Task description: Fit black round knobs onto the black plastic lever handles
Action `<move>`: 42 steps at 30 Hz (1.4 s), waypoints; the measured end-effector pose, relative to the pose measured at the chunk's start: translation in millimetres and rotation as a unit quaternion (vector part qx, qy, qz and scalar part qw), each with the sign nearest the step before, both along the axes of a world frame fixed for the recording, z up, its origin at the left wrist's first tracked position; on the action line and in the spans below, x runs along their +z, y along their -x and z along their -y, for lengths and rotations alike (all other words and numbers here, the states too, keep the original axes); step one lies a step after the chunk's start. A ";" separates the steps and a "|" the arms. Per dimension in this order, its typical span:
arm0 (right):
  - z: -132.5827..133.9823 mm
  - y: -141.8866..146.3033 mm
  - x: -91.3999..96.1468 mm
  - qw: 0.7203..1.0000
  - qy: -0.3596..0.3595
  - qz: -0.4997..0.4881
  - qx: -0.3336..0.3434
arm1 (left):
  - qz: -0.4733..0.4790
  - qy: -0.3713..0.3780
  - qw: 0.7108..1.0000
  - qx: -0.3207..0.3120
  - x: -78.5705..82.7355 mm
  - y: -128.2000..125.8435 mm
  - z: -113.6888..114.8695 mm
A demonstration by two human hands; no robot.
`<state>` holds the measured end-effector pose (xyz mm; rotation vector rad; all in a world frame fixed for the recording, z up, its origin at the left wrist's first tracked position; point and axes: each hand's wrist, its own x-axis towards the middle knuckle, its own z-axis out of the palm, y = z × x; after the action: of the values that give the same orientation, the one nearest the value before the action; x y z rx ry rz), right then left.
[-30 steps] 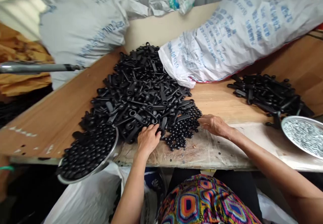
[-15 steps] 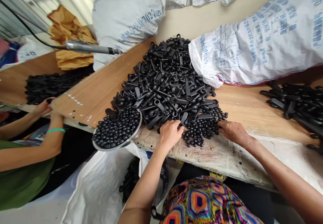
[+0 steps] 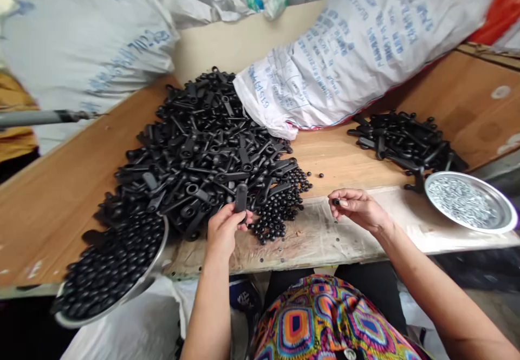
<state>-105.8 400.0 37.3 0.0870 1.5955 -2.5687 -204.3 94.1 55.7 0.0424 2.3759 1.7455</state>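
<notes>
My left hand is closed round a black plastic lever piece, held upright just in front of the big heap of the same black pieces. My right hand pinches a small black bead between thumb and fingers, lifted a little above the plastic-covered front strip of the wooden table. A scatter of loose black beads lies between the two hands.
A metal dish heaped with black beads overhangs the table's front left edge. At the right stand a metal dish of small silvery parts and a second pile of black pieces. White printed sacks lie behind. A metal rod juts in from the left.
My left hand has lifted a black lever piece out of the heap. My right hand has come up off the beads with one pinched. The view swung back right, and a neighbour's arms left it.
</notes>
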 end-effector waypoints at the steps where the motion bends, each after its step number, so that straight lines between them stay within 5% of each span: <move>1: 1.1 -4.0 -0.5 0.999 0.037 -0.002 -0.002 | 0.029 -0.099 0.994 -0.022 4.8 -6.1 -7.9; 5: 5.6 -15.9 -5.0 0.994 0.111 -0.015 -0.011 | 0.109 -0.274 0.945 -0.143 14.5 -29.9 -52.4; 14: -5.0 -45.6 -3.9 0.993 0.088 -0.039 -0.073 | 0.142 -0.243 0.905 -0.320 -7.2 -51.6 -135.6; 18: -0.1 -55.1 3.1 0.986 0.016 -0.085 -0.144 | 0.156 -0.203 0.909 -0.328 -12.3 -60.5 -155.3; 25: 20.5 -51.4 -2.2 0.961 -0.047 -0.084 -0.259 | -0.081 0.002 0.952 -0.294 -7.5 -70.1 -164.6; 34: 34.2 -42.3 -2.7 0.962 0.056 -0.078 -0.257 | -0.219 0.115 0.937 -0.247 -8.0 -74.0 -163.6; 42: 35.4 -45.0 -3.7 0.960 0.066 -0.069 -0.262 | -0.384 0.216 0.872 -0.213 -18.6 -74.3 -159.3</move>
<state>-60.9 364.6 33.7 0.3732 1.6146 -3.1355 -130.0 253.4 37.1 1.3015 2.8811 1.0517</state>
